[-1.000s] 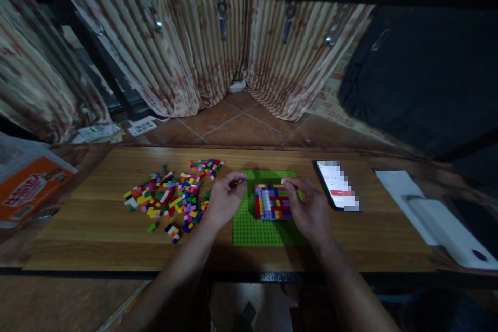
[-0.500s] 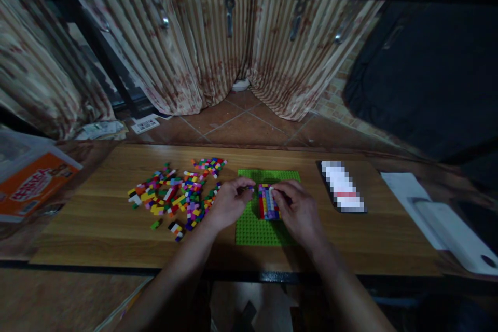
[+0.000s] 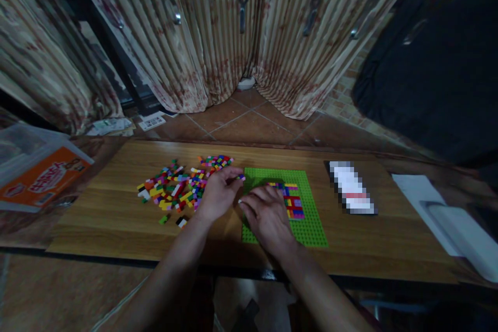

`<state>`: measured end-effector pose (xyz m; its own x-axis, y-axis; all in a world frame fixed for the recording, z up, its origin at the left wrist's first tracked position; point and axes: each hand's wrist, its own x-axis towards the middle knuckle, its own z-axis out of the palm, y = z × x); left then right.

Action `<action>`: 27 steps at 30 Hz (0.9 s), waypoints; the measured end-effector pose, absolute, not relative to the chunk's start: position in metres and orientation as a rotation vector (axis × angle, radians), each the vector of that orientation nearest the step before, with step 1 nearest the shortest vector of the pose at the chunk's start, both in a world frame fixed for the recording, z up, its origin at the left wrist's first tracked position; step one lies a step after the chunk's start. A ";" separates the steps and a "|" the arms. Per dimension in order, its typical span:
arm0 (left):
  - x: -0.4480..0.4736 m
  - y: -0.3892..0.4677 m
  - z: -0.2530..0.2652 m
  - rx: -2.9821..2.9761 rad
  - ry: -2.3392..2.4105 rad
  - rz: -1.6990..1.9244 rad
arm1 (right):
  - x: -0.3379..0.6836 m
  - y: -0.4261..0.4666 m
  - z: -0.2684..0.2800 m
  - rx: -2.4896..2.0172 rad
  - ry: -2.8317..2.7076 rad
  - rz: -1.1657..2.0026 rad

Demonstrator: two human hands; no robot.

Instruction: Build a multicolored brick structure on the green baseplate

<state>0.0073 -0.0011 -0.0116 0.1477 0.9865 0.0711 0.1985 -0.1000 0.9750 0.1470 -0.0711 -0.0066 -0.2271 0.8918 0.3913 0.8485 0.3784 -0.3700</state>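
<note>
At lower centre, the right hand (image 3: 269, 216) has thumb and finger nearly closed on what looks like a small white brick (image 3: 240, 201); slightly beyond, the left hand (image 3: 218, 194) likewise pinches a purplish brick (image 3: 241, 178). Light fingertip grips should suit such tiny pieces. Right of centre, the multicoloured brick build (image 3: 296, 202) sits on the green baseplate (image 3: 314, 234), its left part hidden.

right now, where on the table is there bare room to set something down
Bare table shows left of the bricks, between the baseplate and the phone, and right of the phone. It's crowded from bricks to baseplate, where the left hand and right hand are close together.
</note>
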 end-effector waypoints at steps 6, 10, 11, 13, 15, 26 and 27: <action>-0.002 0.001 -0.014 1.414 1.233 1.085 | 0.122 -0.067 -0.015 -1.550 -2.189 0.065; -0.008 -0.002 -0.013 1.433 1.217 1.109 | 0.127 -0.064 -0.013 -1.539 -2.065 0.083; -0.009 -0.003 -0.012 1.428 1.204 1.108 | 0.130 -0.064 -0.012 -1.536 -2.002 0.083; -0.011 -0.005 -0.011 1.416 1.172 1.087 | 0.136 -0.063 -0.010 -1.541 -1.883 0.086; -0.011 -0.008 -0.009 1.416 1.123 1.059 | 0.141 -0.063 -0.008 -1.557 -1.803 0.102; 0.003 -0.019 -0.002 1.538 1.022 0.993 | 0.145 -0.062 -0.008 -1.638 -1.861 0.151; 0.004 -0.019 -0.001 1.542 1.032 0.991 | 0.145 -0.062 -0.009 -1.637 -1.857 0.152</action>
<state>0.0035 -0.0189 -0.0012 0.3024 0.9481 0.0982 0.1362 -0.1449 0.9800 0.1453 -0.0617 -0.0091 -0.0094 0.9218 0.3875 0.8467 0.2135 -0.4873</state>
